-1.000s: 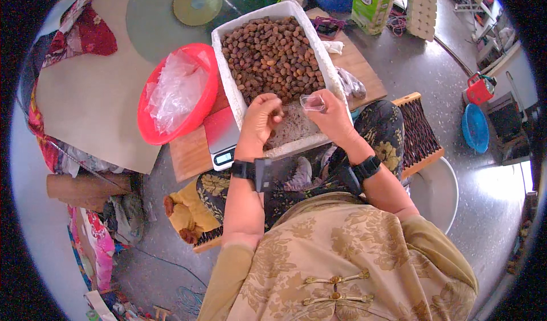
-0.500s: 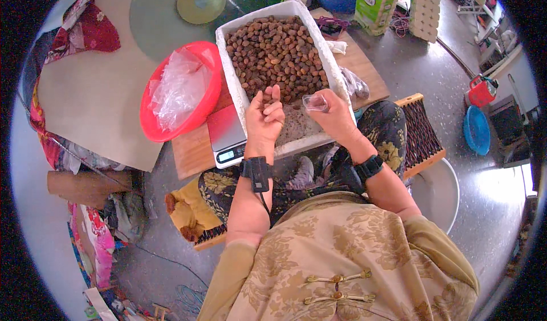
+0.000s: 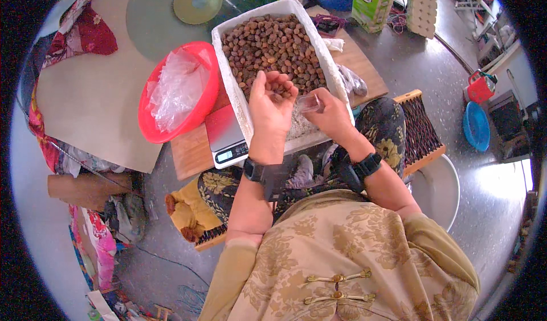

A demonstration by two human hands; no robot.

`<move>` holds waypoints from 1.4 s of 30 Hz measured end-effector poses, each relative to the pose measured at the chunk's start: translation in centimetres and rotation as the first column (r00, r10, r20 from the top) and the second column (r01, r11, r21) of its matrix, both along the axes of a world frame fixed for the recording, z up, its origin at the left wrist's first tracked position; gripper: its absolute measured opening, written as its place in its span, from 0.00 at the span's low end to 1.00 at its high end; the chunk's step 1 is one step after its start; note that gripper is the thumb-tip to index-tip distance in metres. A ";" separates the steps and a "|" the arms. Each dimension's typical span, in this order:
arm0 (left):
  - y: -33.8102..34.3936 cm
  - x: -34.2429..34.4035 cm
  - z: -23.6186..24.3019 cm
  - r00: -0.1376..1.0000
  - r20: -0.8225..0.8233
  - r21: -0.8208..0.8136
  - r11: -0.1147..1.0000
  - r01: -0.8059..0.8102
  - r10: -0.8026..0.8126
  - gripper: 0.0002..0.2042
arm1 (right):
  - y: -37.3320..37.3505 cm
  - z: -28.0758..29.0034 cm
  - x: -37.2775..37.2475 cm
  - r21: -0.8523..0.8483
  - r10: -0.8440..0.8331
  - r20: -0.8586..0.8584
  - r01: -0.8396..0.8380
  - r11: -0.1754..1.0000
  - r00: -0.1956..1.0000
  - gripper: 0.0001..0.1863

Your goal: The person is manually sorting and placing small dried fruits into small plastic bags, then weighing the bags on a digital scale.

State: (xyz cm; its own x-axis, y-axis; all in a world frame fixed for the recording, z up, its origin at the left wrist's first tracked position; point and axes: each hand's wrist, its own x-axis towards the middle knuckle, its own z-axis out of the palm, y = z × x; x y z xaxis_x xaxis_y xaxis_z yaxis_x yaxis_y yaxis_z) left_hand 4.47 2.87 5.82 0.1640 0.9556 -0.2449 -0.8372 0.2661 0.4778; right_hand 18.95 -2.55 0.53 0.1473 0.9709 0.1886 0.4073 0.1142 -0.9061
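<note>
A white foam box [image 3: 336, 64] holds a heap of small brown oval pieces [image 3: 273, 45] that look like dried fruit or nuts. Over its near end, my left hand [image 3: 272, 107] is cupped palm up, fingers curled round several of these pieces. Just right of it, my right hand [image 3: 333, 113] grips a small clear plastic container [image 3: 309, 103] with its mouth toward my left hand; whether it is a bag or a cup I cannot tell. Bits of debris lie on the box's bare floor beneath my hands.
Left of the box, a red basin [image 3: 147, 119] holds clear plastic bags [image 3: 179, 90]. A digital scale [image 3: 225, 130] sits against the box on a wooden board [image 3: 185, 156]. Dark bagged goods [image 3: 353, 82] lie to the right, and a green tissue pack [image 3: 371, 5] stands behind.
My left hand has moved slightly up and right, its fingers now curled round brown pieces. My right hand has shifted slightly left and down with the clear container.
</note>
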 end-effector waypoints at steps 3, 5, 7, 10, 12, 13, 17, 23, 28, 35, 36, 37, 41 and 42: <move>-0.1 1.3 -0.7 0.995 -0.096 0.036 0.999 -0.011 0.015 0.15 | -0.2 0.4 -0.2 -0.022 0.001 0.010 -0.001 1.000 1.000 0.19; -0.1 1.9 -1.1 0.989 -0.149 0.091 0.996 0.004 0.010 0.15 | -0.3 0.7 -0.1 -0.014 0.011 -0.013 -0.011 1.000 1.000 0.19; -0.6 2.6 -1.1 0.978 -0.208 0.103 0.995 -0.006 0.027 0.16 | -0.4 1.0 -0.1 -0.060 0.025 0.001 -0.025 0.998 1.000 0.20; -0.8 3.1 -1.1 0.960 -0.275 0.138 0.990 -0.007 0.045 0.16 | -0.4 1.2 -0.1 -0.048 0.024 -0.021 -0.025 0.999 0.999 0.20; -0.8 3.2 -1.1 0.958 -0.284 0.161 0.987 0.001 0.045 0.16 | -0.4 1.1 -0.1 -0.031 0.020 -0.003 -0.020 0.999 1.000 0.20; -0.8 3.2 -1.1 0.962 -0.272 0.170 0.985 0.016 0.031 0.16 | -0.4 1.1 -0.1 -0.014 0.015 0.017 -0.015 1.000 1.000 0.20; -0.7 3.1 -1.1 0.967 -0.256 0.128 0.991 0.037 -0.003 0.17 | -0.5 1.7 0.1 -0.046 0.046 -0.017 -0.047 0.998 0.999 0.19; -1.2 3.3 -0.5 0.964 -0.266 0.206 0.977 0.045 0.012 0.17 | -0.3 1.3 0.1 -0.075 0.056 -0.049 -0.060 0.995 0.997 0.19; -1.0 1.9 0.3 0.955 -0.298 0.293 0.950 0.103 -0.012 0.17 | -0.2 1.0 0.0 -0.057 0.026 -0.061 -0.030 0.998 0.998 0.18; 1.0 -4.4 -0.6 0.160 -0.931 0.361 0.888 0.285 0.327 0.12 | -0.1 -0.2 0.2 0.025 -0.022 -0.136 0.025 0.999 0.990 0.15; 0.8 -4.6 -0.8 -0.181 -0.877 0.341 0.843 0.416 0.445 0.13 | 0.0 -0.4 0.4 0.039 -0.028 -0.126 0.033 0.999 0.992 0.15; 0.7 -5.1 -1.7 -0.267 -0.895 0.219 0.874 0.434 0.357 0.18 | 0.0 -0.4 0.2 0.058 -0.024 -0.116 0.031 0.998 0.993 0.14; -0.9 -3.9 -3.8 -0.508 -0.704 0.200 0.825 0.529 0.497 0.23 | 0.1 -0.6 0.2 0.066 -0.031 -0.127 0.040 0.997 0.991 0.14; -1.1 -3.4 -4.0 -0.507 -0.705 0.199 0.824 0.530 0.496 0.23 | 0.0 -0.5 0.2 0.067 -0.026 -0.139 0.035 0.997 0.990 0.14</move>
